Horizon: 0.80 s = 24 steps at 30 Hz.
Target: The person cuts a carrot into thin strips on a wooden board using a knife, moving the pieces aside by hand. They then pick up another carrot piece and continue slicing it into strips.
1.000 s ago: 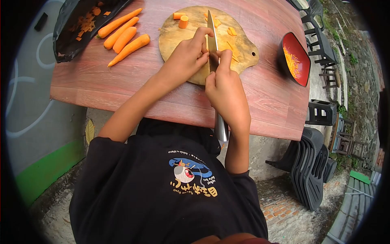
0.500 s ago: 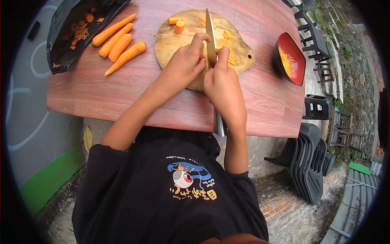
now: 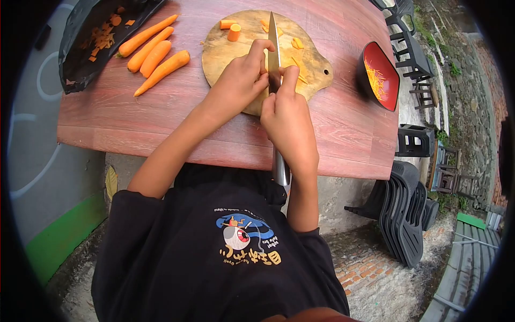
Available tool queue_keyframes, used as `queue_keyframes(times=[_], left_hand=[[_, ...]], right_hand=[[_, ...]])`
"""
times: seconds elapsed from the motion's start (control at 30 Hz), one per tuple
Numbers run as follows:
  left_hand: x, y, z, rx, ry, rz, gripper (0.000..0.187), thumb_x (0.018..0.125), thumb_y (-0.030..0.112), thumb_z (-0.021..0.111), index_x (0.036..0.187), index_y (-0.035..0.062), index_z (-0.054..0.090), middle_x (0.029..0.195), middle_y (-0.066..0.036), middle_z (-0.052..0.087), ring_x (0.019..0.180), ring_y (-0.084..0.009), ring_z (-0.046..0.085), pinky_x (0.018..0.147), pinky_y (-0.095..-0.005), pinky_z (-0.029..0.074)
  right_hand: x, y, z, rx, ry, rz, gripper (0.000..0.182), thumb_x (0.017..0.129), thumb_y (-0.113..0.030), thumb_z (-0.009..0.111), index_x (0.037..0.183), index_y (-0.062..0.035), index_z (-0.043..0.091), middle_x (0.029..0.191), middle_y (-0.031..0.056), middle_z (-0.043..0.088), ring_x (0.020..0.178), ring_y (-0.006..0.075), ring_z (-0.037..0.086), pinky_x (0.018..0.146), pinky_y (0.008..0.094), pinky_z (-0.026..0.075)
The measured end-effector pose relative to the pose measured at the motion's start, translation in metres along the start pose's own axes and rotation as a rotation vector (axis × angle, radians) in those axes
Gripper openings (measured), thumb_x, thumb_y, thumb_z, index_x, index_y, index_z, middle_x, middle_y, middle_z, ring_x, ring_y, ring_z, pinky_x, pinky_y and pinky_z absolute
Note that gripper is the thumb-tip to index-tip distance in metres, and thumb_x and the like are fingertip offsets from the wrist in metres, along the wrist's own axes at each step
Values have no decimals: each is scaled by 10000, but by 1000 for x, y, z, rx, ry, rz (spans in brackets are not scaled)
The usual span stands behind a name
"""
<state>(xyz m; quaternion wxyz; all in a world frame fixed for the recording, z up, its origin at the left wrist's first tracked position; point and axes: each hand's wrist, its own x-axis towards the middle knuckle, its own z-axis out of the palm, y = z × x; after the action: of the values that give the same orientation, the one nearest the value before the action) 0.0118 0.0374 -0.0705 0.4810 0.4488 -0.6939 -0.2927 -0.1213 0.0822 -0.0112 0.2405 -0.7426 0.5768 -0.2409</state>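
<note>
My right hand [image 3: 292,121] is closed around a kitchen knife [image 3: 274,40], its index finger along the blade and the metal handle end sticking out toward me. The blade points away from me over a round wooden cutting board [image 3: 225,56]. Close against the blade's left side, my left hand [image 3: 241,78] has curled fingers pressed to the board; whatever they hold is hidden. Thin carrot slices [image 3: 299,67] lie right of the blade, with another slice [image 3: 297,43] farther up. An upright carrot chunk [image 3: 234,33] and a lying carrot piece [image 3: 228,24] are at the board's upper left.
Several whole carrots [image 3: 155,58] lie left of the board on the reddish wooden table [image 3: 177,129]. Beyond them is a black plastic bag [image 3: 72,67] with carrot scraps. A red and black bowl [image 3: 390,88] of carrot shreds stands at right. Stacked black chairs [image 3: 399,220] are beside the table.
The knife handle and my right hand have shifted slightly left, the handle dropping toward me. My left hand stays at the blade. The whole view has moved a little.
</note>
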Motion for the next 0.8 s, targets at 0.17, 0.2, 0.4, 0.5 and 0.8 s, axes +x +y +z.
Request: queue_keyframes(times=[0.17, 0.2, 0.4, 0.5, 0.8], left_hand=[[0, 4, -2, 17, -15, -22, 459, 850, -35, 639, 1249, 48, 428, 772, -199, 621, 804, -415, 673, 711, -484, 520], [0, 4, -2, 17, -12, -26, 459, 850, -35, 639, 1249, 48, 428, 772, -199, 621, 804, -415, 673, 711, -484, 520], [-1, 2, -2, 5, -5, -10, 457, 846, -40, 635, 1245, 42, 430, 778, -205, 626, 804, -412, 674, 705, -488, 517], [-1, 2, -2, -2, -8, -16, 460, 844, -40, 634, 1247, 41, 429, 781, -207, 633, 791, -412, 672, 700, -490, 516], [1, 8, -6, -22, -26, -42, 440, 864, -21, 635, 1247, 40, 428, 779, -219, 645, 789, -428, 671, 687, -502, 511]], right_hand=[[0, -2, -3, 20, -32, 26, 341, 915, 11, 468, 1239, 9, 365, 824, 384, 641, 778, 557, 644, 678, 615, 488], [1, -4, -4, 20, -51, 60, 339, 914, 12, 467, 1238, 10, 368, 829, 383, 643, 778, 554, 647, 676, 611, 490], [0, 0, -2, 25, -31, 20, 342, 915, 16, 468, 1241, 12, 366, 826, 380, 644, 775, 548, 652, 679, 601, 499], [3, -1, -2, 76, -75, 71, 334, 894, 51, 489, 1196, 25, 348, 764, 390, 606, 752, 580, 614, 682, 654, 464], [6, -13, 9, -157, -65, 19, 321, 913, 17, 479, 1210, 58, 365, 750, 351, 631, 740, 547, 642, 672, 620, 494]])
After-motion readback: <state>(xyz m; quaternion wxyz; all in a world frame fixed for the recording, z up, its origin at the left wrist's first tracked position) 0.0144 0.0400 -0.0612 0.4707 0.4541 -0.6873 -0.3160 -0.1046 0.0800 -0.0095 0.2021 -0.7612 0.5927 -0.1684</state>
